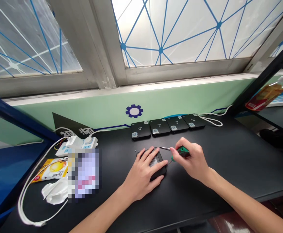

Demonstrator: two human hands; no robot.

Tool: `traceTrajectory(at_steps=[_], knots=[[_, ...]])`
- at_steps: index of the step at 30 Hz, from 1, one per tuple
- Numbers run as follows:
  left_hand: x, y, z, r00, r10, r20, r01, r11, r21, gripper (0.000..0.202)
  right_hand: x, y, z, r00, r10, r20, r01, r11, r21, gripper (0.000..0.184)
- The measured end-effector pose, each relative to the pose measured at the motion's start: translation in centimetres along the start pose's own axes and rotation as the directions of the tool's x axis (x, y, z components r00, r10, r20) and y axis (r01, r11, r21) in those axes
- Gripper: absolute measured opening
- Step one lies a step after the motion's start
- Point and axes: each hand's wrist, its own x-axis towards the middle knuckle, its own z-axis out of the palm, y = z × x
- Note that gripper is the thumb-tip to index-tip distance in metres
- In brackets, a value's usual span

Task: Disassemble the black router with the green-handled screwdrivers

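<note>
My left hand [143,174] lies over a small flat black device [159,173], its fingers spread across the top and the thumb along the near side. Much of the device is hidden under the hand; part of a pale label shows between the fingers. A green-and-black screwdriver [183,150] is in my closed right hand [192,158]. Its thin shaft points left, with the tip near my left fingertips at the device's far edge. Below it, another thin shaft with a green end [172,158] shows beside the device, partly hidden by my right hand. Tiny screws [137,150] lie just beyond the device.
Several similar black devices [159,127] stand in a row along the wall. A white cable [214,120] lies to their right. At left are a power strip [83,145], a yellow snack packet [52,169], crumpled tissue [56,191], a looped cable and a blurred-out item. A bottle [269,94] stands far right.
</note>
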Motion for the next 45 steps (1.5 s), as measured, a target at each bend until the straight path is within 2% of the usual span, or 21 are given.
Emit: traceTrajectory(at_steps=[3, 5, 8, 11, 16, 21, 25, 31, 34, 40, 45], knots=[[0.0, 0.1, -0.1, 1.0, 0.0, 0.001, 0.0, 1.0, 0.001, 0.057, -0.8, 0.9, -0.6, 0.974, 0.227, -0.007, -0.225, 0.969, 0.098, 0.031], [0.1, 0.1, -0.2, 1.0, 0.0, 0.007, 0.0, 1.0, -0.001, 0.057, -1.5, 1.4, -1.0, 0.945, 0.328, -0.017, -0.322, 0.935, 0.151, 0.035], [0.1, 0.2, -0.3, 1.0, -0.007, 0.018, 0.007, 1.0, -0.01, 0.057, -2.7, 1.9, -1.6, 0.897, 0.441, -0.03, -0.429, 0.885, 0.18, 0.041], [0.1, 0.2, -0.3, 0.999, -0.016, 0.029, 0.016, 1.0, -0.026, 0.056, -4.0, 2.1, -2.3, 0.868, 0.496, -0.001, -0.491, 0.859, 0.143, 0.043], [0.0, 0.2, -0.2, 0.999, -0.021, 0.043, 0.023, 0.999, -0.039, 0.065, -5.7, 2.0, -2.9, 0.867, 0.498, -0.008, -0.497, 0.866, 0.049, 0.045], [-0.2, 0.3, 0.1, 0.991, -0.132, 0.009, 0.132, 0.989, -0.074, 0.082, -6.4, 1.9, -3.1, 0.872, 0.49, 0.009, -0.49, 0.871, 0.019, 0.045], [-0.1, 0.4, 0.1, 0.994, -0.11, 0.016, 0.111, 0.99, -0.083, 0.084, -6.7, 1.3, -3.4, 0.877, 0.48, 0.01, -0.48, 0.877, 0.011, 0.044], [-0.3, 0.4, -0.2, 0.995, -0.095, 0.013, 0.095, 0.985, -0.142, 0.084, -6.8, -0.6, -4.4, 0.825, 0.558, -0.085, -0.564, 0.823, -0.069, 0.042], [-0.5, 0.3, -0.2, 0.995, -0.094, 0.013, 0.095, 0.985, -0.144, 0.083, -6.2, -1.2, -4.4, 0.849, 0.518, -0.107, -0.527, 0.844, -0.099, 0.04], [-0.5, 0.3, 0.1, 0.996, -0.082, 0.024, 0.085, 0.988, -0.131, 0.089, -4.7, -0.8, -3.2, 0.934, 0.346, -0.086, -0.355, 0.924, -0.143, 0.035], [-0.5, 0.2, 0.2, 0.996, -0.083, 0.03, 0.086, 0.988, -0.124, 0.09, -3.7, -0.5, -2.6, 0.958, 0.283, -0.039, -0.286, 0.945, -0.157, 0.036]])
